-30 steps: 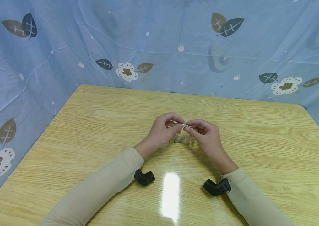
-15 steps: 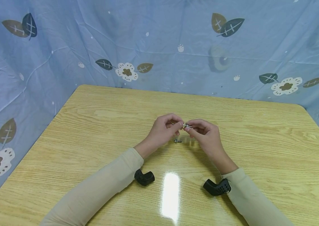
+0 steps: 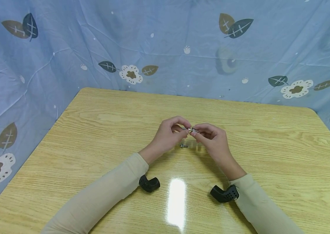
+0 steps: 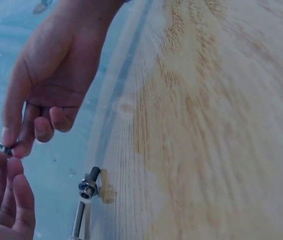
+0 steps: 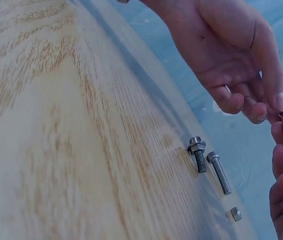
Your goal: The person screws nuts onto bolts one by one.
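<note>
My left hand (image 3: 166, 137) pinches one end of a slim metal rod (image 3: 189, 129) between thumb and forefinger. At the rod's other end, my right hand (image 3: 213, 139) pinches a small metal nut-like piece (image 3: 194, 130). The fingertips hide most of both parts, so their exact kind is unclear. Below the hands, a bolt with a nut and washer (image 3: 184, 146) lies on the table. The right wrist view shows this bolt (image 5: 197, 152) beside a longer socket-head bolt (image 5: 220, 175) and a loose nut (image 5: 235, 214).
The wood-grain table (image 3: 118, 110) reaches out around both hands. Behind it hangs a blue patterned cloth (image 3: 171, 39). Black wrist mounts (image 3: 149, 184) sit on both sleeves, and a bright light reflection (image 3: 176, 201) shows near the front.
The left fingertips drew slightly back along the rod half a second ago and are forward again now. The right hand and the lying bolt have stayed put.
</note>
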`<state>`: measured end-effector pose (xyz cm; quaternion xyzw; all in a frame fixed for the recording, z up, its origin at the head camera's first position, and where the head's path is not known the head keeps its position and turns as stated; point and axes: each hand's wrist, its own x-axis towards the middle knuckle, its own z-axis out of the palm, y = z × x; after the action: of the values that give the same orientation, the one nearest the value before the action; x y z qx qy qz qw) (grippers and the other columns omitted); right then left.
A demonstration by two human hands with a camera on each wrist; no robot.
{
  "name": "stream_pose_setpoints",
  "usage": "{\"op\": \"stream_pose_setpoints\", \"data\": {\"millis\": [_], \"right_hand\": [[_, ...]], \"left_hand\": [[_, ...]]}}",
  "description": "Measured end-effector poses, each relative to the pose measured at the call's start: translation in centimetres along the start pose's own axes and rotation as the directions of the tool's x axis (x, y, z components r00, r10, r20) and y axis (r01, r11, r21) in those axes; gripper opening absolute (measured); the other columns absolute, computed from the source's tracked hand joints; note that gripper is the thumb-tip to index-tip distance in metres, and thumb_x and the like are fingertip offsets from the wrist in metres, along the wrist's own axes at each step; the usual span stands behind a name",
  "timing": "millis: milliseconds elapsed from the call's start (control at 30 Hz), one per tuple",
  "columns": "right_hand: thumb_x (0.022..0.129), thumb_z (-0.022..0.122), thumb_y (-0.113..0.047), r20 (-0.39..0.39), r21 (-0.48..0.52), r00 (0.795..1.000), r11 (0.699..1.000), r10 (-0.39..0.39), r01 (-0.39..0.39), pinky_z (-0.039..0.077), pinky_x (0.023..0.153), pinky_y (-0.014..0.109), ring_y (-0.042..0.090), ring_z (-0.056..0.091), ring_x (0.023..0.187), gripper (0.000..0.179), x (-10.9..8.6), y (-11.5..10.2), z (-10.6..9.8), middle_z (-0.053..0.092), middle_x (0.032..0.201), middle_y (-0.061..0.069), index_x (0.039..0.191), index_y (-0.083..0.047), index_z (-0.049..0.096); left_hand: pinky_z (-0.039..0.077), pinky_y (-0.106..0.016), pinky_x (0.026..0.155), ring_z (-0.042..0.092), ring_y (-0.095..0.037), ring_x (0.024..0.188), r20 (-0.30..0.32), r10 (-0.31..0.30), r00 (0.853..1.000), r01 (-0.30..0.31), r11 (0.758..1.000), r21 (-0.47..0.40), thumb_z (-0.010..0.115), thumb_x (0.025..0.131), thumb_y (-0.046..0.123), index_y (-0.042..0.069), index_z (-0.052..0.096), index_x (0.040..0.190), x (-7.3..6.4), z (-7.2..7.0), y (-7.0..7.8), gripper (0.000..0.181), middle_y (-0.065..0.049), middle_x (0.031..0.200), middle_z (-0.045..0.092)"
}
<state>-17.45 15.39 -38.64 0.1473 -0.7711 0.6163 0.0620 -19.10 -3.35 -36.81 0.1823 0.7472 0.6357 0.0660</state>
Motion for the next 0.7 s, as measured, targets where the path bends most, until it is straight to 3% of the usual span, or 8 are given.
{"op": "stream_pose_setpoints", "data": {"millis": [167, 300, 467, 700], "right_hand": [[0.092, 0.067, -0.014, -0.004, 0.0, 1.0, 1.0, 0.002, -0.002, 0.054, 0.064, 0.03, 0.023, 0.065, 0.073, 0.021, 0.02, -0.02, 0.01, 0.069, 0.087, -0.01, 0.108, -0.001, 0.068], [0.091, 0.068, -0.015, -0.008, -0.005, 1.0, 1.0, 0.004, -0.004, 0.053, 0.062, 0.03, 0.023, 0.064, 0.072, 0.021, 0.01, -0.07, 0.03, 0.069, 0.087, -0.01, 0.108, -0.001, 0.069], [0.092, 0.067, -0.011, -0.009, -0.007, 1.0, 1.0, 0.007, -0.007, 0.054, 0.064, 0.03, 0.023, 0.065, 0.073, 0.019, 0.02, -0.09, 0.04, 0.068, 0.086, -0.013, 0.108, -0.001, 0.069], [0.092, 0.066, -0.01, -0.012, -0.007, 1.0, 1.0, 0.008, -0.008, 0.054, 0.064, 0.03, 0.023, 0.066, 0.074, 0.019, 0.03, -0.07, 0.05, 0.069, 0.087, -0.013, 0.108, -0.001, 0.069]], "left_hand": [[0.055, -0.035, 0.073, 0.067, -0.031, 0.091, 0.003, -0.012, 1.0, 0.012, 1.0, 0.002, 0.061, 0.095, 0.013, 0.015, 0.066, 0.104, -0.1, -0.05, 0.06, 0.01, -0.003, 0.108, 0.063], [0.056, -0.041, 0.075, 0.066, -0.034, 0.087, -0.002, -0.038, 0.999, 0.038, 0.999, 0.013, 0.059, 0.098, 0.019, 0.013, 0.066, 0.105, -0.13, -0.04, 0.17, 0.012, -0.009, 0.104, 0.064], [0.056, -0.041, 0.075, 0.065, -0.037, 0.085, -0.004, -0.065, 0.998, 0.065, 0.997, 0.029, 0.057, 0.099, 0.021, 0.011, 0.066, 0.103, -0.07, 0.01, 0.21, 0.014, -0.015, 0.103, 0.065], [0.056, -0.039, 0.072, 0.065, -0.037, 0.087, 0.004, -0.045, 0.999, 0.044, 0.998, 0.035, 0.058, 0.098, 0.02, 0.011, 0.066, 0.105, -0.03, 0.01, 0.02, 0.014, -0.021, 0.104, 0.065]]}}
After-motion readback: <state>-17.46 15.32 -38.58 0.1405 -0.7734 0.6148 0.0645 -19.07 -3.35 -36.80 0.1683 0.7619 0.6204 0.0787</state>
